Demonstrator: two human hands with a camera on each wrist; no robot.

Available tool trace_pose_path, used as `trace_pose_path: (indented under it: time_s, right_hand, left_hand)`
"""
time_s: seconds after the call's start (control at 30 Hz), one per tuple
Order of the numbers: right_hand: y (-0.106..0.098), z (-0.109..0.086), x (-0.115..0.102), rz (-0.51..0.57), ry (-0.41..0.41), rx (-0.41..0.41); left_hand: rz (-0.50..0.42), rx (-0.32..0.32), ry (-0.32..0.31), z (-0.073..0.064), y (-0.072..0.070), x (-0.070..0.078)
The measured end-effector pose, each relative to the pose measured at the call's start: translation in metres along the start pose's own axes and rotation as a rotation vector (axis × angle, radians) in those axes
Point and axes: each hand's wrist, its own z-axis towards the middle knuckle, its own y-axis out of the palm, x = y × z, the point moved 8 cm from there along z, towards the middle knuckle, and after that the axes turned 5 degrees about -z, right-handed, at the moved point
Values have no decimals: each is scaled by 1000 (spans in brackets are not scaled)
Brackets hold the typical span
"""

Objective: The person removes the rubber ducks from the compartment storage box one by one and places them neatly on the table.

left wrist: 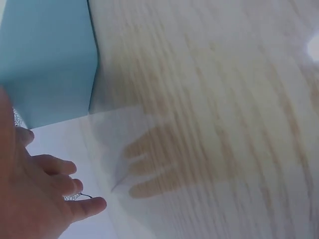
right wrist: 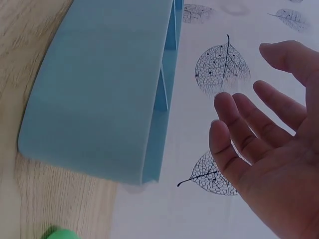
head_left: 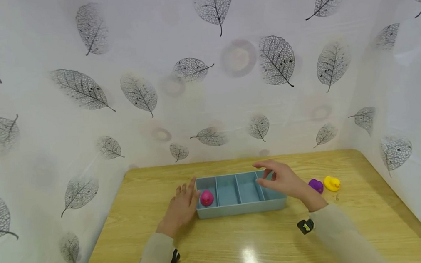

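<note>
A blue-grey divided tray (head_left: pixel 240 209) stands on the table, its compartments in one row. In the leftmost compartment sits a pink toy duck (head_left: pixel 206 198). My left hand (head_left: pixel 181 207) is at the tray's left end, fingers extended, with the index finger and thumb by its wall. Over the tray's right end hovers my right hand (head_left: pixel 280 179), its fingers loosely bent and apart with nothing between them; the right wrist view shows the bare palm (right wrist: pixel 279 184). The hand covers part of the rightmost compartment.
Right of the right wrist, a purple toy duck (head_left: pixel 316 185) and a yellow toy duck (head_left: pixel 332 183) sit on the wooden table (head_left: pixel 220 247). A green object (right wrist: pixel 62 234) shows partly in the right wrist view. Leaf-patterned white sheeting (head_left: pixel 201 107) rises behind the table and at both sides.
</note>
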Motion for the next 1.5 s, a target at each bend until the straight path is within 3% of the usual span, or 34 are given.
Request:
trace_pose_path:
  time_s: [0.4, 0.73, 1.1, 1.5]
  right_hand:
    - [33, 20, -27, 22, -73, -59]
    - [52, 31, -38, -77, -108, -45]
    - [75, 40, -47, -105, -68, -96]
    - [92, 49, -50, -86, -89, -95]
  left_hand:
    - [36, 6, -12, 0, 2, -4]
    - [51, 5, -4, 0, 1, -2]
    - [42, -17, -24, 0, 4, -6]
    - [56, -29, -34, 0, 4, -5]
